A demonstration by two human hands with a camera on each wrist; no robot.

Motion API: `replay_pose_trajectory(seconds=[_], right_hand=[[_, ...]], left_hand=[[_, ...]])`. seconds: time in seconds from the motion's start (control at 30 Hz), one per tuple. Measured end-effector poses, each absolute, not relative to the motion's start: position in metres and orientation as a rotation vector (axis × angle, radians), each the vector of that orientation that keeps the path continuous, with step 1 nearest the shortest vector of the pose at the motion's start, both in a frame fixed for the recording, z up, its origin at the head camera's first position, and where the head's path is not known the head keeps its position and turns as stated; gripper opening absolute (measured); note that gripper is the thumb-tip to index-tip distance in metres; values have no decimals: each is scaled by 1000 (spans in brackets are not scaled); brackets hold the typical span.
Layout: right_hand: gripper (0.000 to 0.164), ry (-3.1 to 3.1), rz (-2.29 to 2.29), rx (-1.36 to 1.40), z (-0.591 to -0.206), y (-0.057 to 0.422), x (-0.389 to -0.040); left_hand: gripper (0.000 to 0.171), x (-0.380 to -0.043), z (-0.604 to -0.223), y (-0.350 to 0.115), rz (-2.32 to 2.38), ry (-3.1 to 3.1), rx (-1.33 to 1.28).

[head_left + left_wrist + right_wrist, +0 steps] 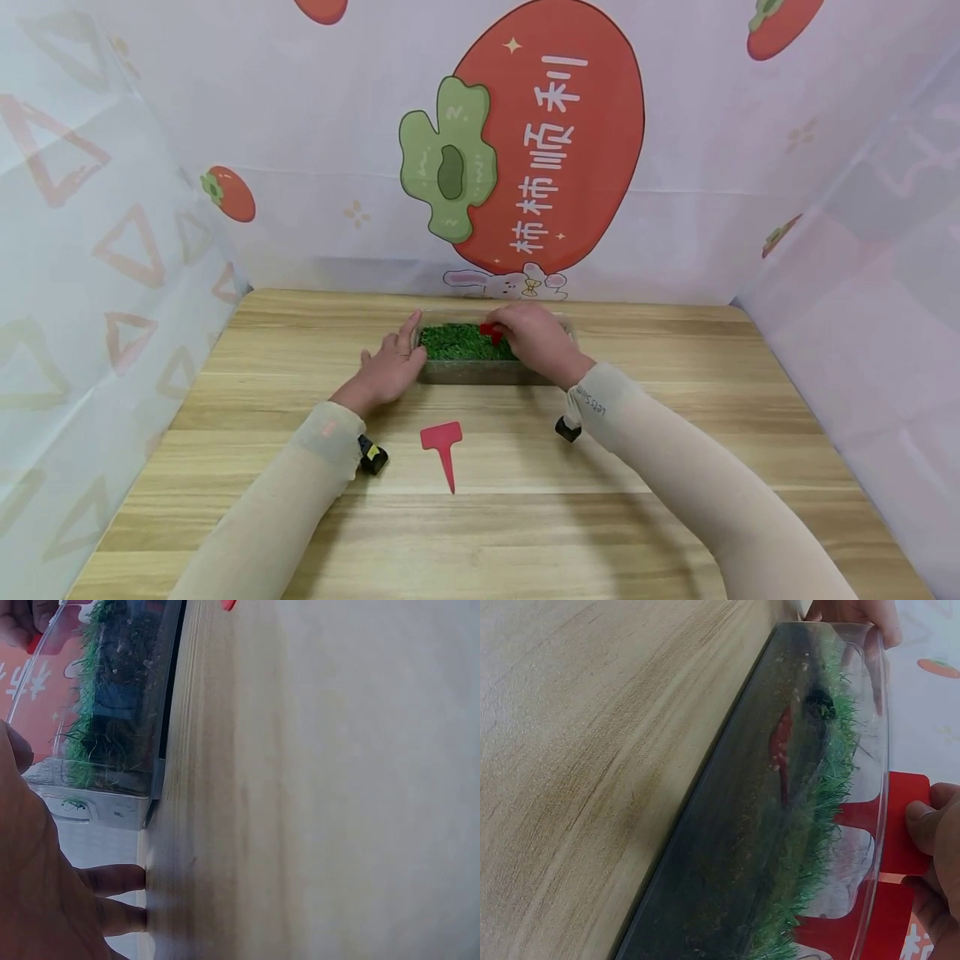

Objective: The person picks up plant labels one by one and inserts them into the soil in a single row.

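Note:
A clear plastic box holds green grass over a dark layer. My right hand pinches a red T-shaped plant label above the grass, its stem pointing down into the box. Beside it, a second red label also stands with its stem toward the grass; in the head view the hand hides it. At the box's left end is my left hand, fingers spread. Some of its fingertips touch the table, and its thumb lies by the rim.
Another red T-shaped label lies flat on the wooden table, in front of the box and between the forearms. Behind the table hangs a cloth backdrop with persimmon pictures; cloth walls flank both sides.

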State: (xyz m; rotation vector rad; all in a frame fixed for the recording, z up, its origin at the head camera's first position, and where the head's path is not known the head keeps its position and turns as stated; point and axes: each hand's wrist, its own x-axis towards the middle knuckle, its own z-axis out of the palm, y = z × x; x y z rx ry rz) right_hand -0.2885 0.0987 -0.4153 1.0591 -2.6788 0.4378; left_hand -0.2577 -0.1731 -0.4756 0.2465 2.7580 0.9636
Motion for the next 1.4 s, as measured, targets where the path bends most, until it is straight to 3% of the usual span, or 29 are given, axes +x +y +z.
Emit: replay_pose_trajectory(seconds=[1.4], right_hand=[[27,-2682,512,979,-405,116,-294]], left_hand=[[64,-257,-473,-173,986,2736,251]])
